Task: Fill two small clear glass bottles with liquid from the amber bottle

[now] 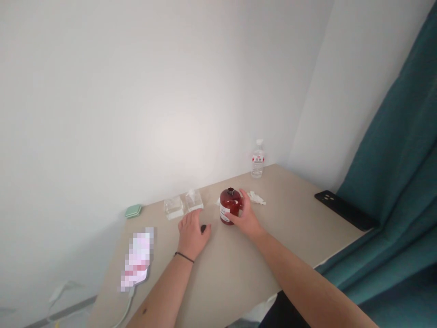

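Note:
A dark amber bottle [233, 199] with a white label stands upright on the table, its narrow neck uncovered. My right hand [248, 220] is wrapped round the bottle's right side, thumb in front and fingers behind. To the left, my left hand [191, 234] is close to the tabletop, with a small black cap [203, 228] between its thumb and fingers. The fingertips are partly hidden, and I cannot tell whether the cap touches the table. Beyond my left hand are two clear square containers, one left [174, 208] and one right [194, 200], the right one with white tissue-like material inside.
White crumpled tissue [256, 198] lies behind my right hand. A clear labelled bottle [258, 160] stands by the wall. A green case [133, 211] and a blurred-out phone with a cable [128, 307] are at left. A black phone-shaped object [344, 210] lies near the teal curtain [385, 173].

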The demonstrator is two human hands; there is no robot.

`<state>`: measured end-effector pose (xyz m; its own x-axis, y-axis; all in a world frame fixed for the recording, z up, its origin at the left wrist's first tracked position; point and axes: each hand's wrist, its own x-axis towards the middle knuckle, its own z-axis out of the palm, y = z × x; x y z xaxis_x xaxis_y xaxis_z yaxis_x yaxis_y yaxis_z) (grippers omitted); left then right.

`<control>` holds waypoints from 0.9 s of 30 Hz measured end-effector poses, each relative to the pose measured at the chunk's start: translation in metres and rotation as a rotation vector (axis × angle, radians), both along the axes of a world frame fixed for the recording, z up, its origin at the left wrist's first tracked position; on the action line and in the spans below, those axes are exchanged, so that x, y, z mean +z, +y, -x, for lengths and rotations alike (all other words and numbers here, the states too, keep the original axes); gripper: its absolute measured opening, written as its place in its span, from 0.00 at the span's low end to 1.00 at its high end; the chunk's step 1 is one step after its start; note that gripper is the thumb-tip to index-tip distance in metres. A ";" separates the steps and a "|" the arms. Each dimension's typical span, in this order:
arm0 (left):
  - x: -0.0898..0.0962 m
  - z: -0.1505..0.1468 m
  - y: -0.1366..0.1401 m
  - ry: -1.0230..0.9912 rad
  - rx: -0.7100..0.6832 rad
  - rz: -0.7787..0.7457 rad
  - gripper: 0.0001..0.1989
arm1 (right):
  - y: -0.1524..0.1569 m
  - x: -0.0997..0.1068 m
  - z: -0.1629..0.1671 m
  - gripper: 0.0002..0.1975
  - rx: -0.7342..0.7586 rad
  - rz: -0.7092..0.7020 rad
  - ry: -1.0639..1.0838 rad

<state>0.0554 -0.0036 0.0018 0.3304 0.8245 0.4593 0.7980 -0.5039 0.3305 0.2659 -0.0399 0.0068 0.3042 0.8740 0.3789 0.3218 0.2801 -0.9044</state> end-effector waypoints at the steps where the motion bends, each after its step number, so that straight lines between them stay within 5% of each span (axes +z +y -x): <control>1: 0.000 0.002 -0.001 -0.015 -0.019 0.003 0.26 | -0.003 -0.001 0.006 0.48 0.047 0.006 -0.009; 16: 0.007 0.008 -0.020 -0.140 -0.279 0.090 0.43 | -0.013 -0.017 0.029 0.55 0.490 -0.064 -0.042; 19: 0.005 0.010 -0.018 -0.168 -0.301 0.114 0.42 | -0.016 -0.013 0.025 0.46 0.563 -0.086 -0.027; 22: 0.004 0.012 -0.015 -0.194 -0.301 0.145 0.42 | -0.012 -0.012 0.017 0.26 0.459 -0.078 -0.016; 27: 0.004 0.020 -0.009 -0.219 -0.323 0.200 0.45 | 0.015 -0.016 0.002 0.16 0.209 -0.012 -0.294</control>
